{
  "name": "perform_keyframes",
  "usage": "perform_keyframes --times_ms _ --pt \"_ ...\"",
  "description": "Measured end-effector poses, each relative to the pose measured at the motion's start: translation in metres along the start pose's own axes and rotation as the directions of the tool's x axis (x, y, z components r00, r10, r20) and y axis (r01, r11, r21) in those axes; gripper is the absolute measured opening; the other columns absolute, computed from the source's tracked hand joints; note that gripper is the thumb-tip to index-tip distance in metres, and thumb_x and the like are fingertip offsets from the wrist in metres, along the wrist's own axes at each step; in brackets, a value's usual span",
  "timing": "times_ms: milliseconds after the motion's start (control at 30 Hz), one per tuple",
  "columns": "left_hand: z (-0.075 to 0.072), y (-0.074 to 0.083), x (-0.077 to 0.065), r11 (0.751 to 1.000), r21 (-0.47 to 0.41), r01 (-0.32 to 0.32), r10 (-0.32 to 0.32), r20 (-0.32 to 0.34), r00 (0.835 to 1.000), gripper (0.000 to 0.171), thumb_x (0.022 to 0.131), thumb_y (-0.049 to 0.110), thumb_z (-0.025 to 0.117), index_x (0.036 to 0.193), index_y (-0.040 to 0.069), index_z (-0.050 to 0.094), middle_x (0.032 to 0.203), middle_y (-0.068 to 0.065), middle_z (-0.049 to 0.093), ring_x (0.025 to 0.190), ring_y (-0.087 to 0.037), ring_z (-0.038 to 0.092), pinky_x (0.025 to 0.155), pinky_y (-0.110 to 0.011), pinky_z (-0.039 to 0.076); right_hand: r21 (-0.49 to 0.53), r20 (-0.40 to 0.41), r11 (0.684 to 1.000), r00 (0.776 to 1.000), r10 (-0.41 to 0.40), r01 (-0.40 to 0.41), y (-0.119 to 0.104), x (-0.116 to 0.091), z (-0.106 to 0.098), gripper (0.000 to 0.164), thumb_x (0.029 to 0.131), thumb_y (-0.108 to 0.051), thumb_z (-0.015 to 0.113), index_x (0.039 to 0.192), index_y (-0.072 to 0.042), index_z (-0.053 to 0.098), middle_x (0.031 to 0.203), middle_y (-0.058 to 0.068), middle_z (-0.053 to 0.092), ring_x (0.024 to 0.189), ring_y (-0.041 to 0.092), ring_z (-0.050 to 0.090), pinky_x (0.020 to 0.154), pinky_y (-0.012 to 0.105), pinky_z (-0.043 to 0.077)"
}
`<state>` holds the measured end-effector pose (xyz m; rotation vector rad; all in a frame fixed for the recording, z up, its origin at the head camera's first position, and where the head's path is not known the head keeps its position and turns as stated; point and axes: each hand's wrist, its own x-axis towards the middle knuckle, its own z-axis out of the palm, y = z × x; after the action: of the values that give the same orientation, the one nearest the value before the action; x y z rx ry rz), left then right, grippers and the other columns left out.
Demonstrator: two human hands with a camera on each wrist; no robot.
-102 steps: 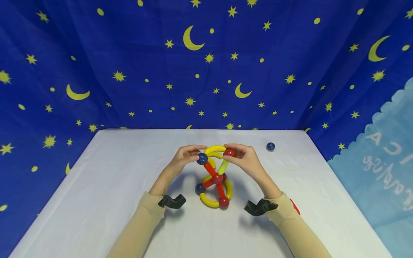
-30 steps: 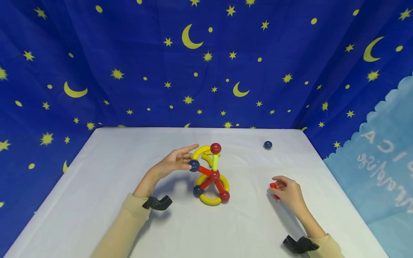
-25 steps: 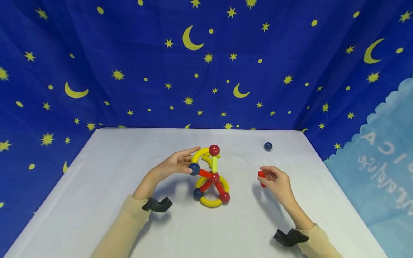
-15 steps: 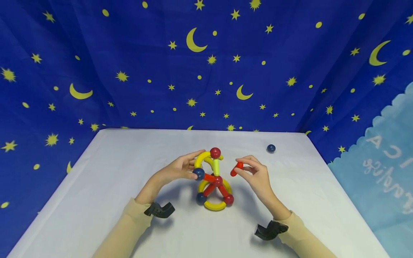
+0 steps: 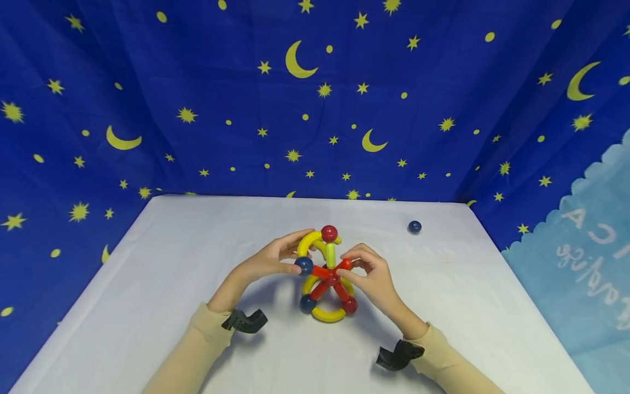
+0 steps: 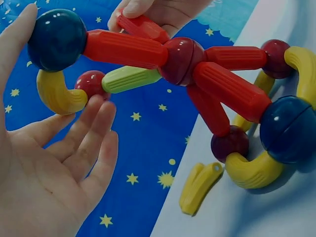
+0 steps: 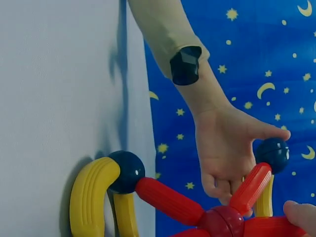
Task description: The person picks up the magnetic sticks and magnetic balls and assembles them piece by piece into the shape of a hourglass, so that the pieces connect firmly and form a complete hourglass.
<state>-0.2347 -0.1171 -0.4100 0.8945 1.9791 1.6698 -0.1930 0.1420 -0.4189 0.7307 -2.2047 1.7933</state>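
Note:
A magnetic ball-and-rod model stands mid-table, its red centre ball (image 6: 183, 60) joining red rods and a light green rod (image 5: 330, 255). Yellow curved rods (image 5: 328, 316) and balls form the ring at its base. My left hand (image 5: 268, 261) holds the upper part: the thumb lies on a blue ball (image 5: 304, 266), and the fingertips reach the upper red ball (image 6: 90, 84) beside a yellow curved rod (image 6: 58, 94). My right hand (image 5: 374, 279) pinches a red rod (image 6: 143, 27) between thumb and fingers, its inner end right at the centre ball.
A loose blue ball (image 5: 415, 227) lies at the back right of the white table (image 5: 206, 219). Yellow curved rods (image 6: 200, 187) lie on the cloth behind the model. A blue curtain (image 5: 236, 98) with stars and moons hangs around the back and sides.
My right hand let go of the upper red ball, then brought a red rod from the right in to the model's centre. My left hand stays at the blue ball, which now sits lower.

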Motion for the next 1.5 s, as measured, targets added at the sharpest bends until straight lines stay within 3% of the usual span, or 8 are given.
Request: perform_keyframes --times_ms 233,367,500,733,900,1067,1367,1500 --pt "0.004 -0.001 0.002 0.999 0.027 -0.026 0.027 -0.035 0.999 0.105 0.072 0.064 0.071 0.152 0.013 0.023 0.156 -0.01 0.028 0.143 -0.036 0.028 0.112 -0.061 0.024 -0.007 0.016 0.998 0.998 -0.064 0.064 0.01 0.007 -0.01 0.019 0.083 0.007 0.065 0.103 0.007 0.064 0.095 0.016 0.061 0.091 0.004 0.057 0.08 0.019 0.05" --pt "0.006 -0.003 0.003 0.998 0.023 -0.056 0.056 -0.037 0.998 0.11 0.071 0.067 0.069 0.152 0.01 0.022 0.158 -0.012 0.024 0.143 -0.037 0.026 0.112 -0.062 0.023 0.001 -0.13 0.999 0.991 -0.038 0.038 0.031 0.024 -0.031 0.014 0.091 0.002 0.057 0.1 0.012 0.063 0.091 -0.002 0.064 0.087 0.002 0.059 0.075 0.015 0.049" --pt "0.007 -0.007 0.005 0.997 0.032 -0.069 0.071 -0.049 0.996 0.11 0.07 0.069 0.068 0.151 0.01 0.023 0.157 -0.013 0.025 0.143 -0.037 0.027 0.111 -0.064 0.023 -0.089 -0.309 0.993 0.95 0.052 -0.083 0.066 0.044 -0.065 0.019 0.091 -0.007 0.061 0.097 0.01 0.066 0.088 -0.01 0.062 0.083 -0.003 0.056 0.072 0.011 0.046" --pt "0.01 -0.013 0.006 0.995 0.036 -0.091 0.093 -0.064 0.994 0.106 0.071 0.067 0.068 0.151 0.012 0.025 0.156 -0.012 0.028 0.142 -0.037 0.03 0.11 -0.062 0.025 -0.306 -0.475 0.881 0.86 0.189 -0.362 0.113 0.062 -0.123 0.027 0.087 -0.006 0.063 0.111 0.006 0.065 0.108 0.021 0.059 0.099 0.022 0.052 0.089 0.032 0.044" --pt "0.011 -0.013 0.006 0.992 0.046 -0.116 0.12 -0.084 0.989 0.106 0.071 0.068 0.068 0.15 0.01 0.027 0.155 -0.014 0.029 0.141 -0.038 0.031 0.11 -0.062 0.025 -0.37 -0.456 0.793 0.838 0.3 -0.485 0.128 0.063 -0.148 0.039 0.086 -0.006 0.06 0.124 0.005 0.057 0.134 0.029 0.05 0.13 0.042 0.041 0.111 0.051 0.031" --pt "0.012 -0.012 0.006 0.989 0.075 -0.131 0.139 -0.111 0.984 0.106 0.069 0.069 0.069 0.149 0.01 0.031 0.154 -0.016 0.031 0.141 -0.037 0.031 0.112 -0.06 0.025 -0.357 -0.425 0.76 0.819 0.385 -0.543 0.144 0.058 -0.156 0.041 0.086 -0.004 0.061 0.126 0.006 0.055 0.136 0.03 0.048 0.13 0.043 0.043 0.111 0.049 0.032" --pt "0.011 -0.009 0.006 0.987 0.107 -0.122 0.135 -0.122 0.983 0.107 0.068 0.07 0.069 0.148 0.009 0.033 0.152 -0.015 0.034 0.14 -0.037 0.031 0.112 -0.06 0.026 -0.304 -0.486 0.782 0.795 0.364 -0.544 0.146 0.049 -0.149 0.038 0.082 0.0 0.064 0.119 0.006 0.059 0.126 0.03 0.057 0.12 0.04 0.053 0.105 0.048 0.04" --pt "0.011 -0.01 0.005 0.986 0.113 -0.12 0.135 -0.128 0.983 0.108 0.067 0.07 0.069 0.148 0.007 0.033 0.152 -0.015 0.035 0.139 -0.037 0.032 0.111 -0.06 0.027 -0.259 -0.451 0.792 0.794 0.407 -0.553 0.131 0.049 -0.137 0.039 0.084 -0.005 0.066 0.12 0.005 0.06 0.124 0.028 0.059 0.108 0.031 0.058 0.088 0.022 0.047"
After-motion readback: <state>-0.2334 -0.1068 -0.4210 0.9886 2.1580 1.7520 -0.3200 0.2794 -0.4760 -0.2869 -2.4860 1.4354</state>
